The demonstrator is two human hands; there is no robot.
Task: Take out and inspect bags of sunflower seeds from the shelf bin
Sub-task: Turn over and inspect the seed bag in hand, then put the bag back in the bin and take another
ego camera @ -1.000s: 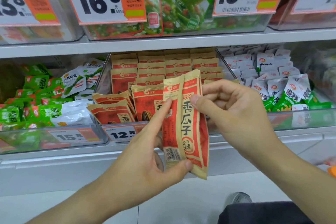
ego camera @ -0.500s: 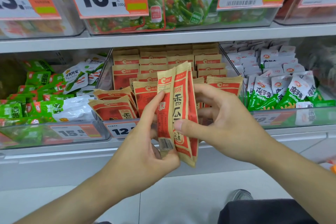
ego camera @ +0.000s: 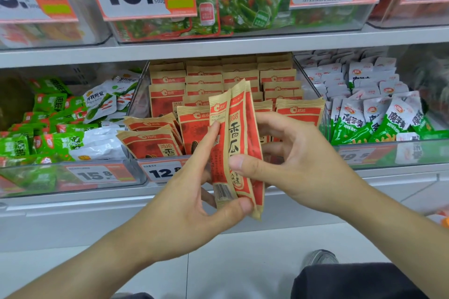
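Note:
A small stack of red and tan sunflower seed bags (ego camera: 237, 133) stands upright in front of the shelf, held between both hands. My left hand (ego camera: 179, 201) grips the stack from the left, thumb under its lower edge and index finger along its face. My right hand (ego camera: 296, 165) holds it from the right, thumb pressed on the front bag. Behind them the clear shelf bin (ego camera: 160, 172) with a 12.8 price tag holds several more rows of the same seed bags (ego camera: 240, 77).
A bin of green and white snack packs (ego camera: 56, 133) sits to the left, tagged 15.8. Another bin of white and green packs (ego camera: 379, 114) is on the right. The upper shelf (ego camera: 218, 48) carries bins with large price cards. My shoe (ego camera: 320, 257) shows below on the pale floor.
The bags have moved left and up, closer to the bin, and turned more edge-on. My right thumb slid from the top of the stack down to its middle.

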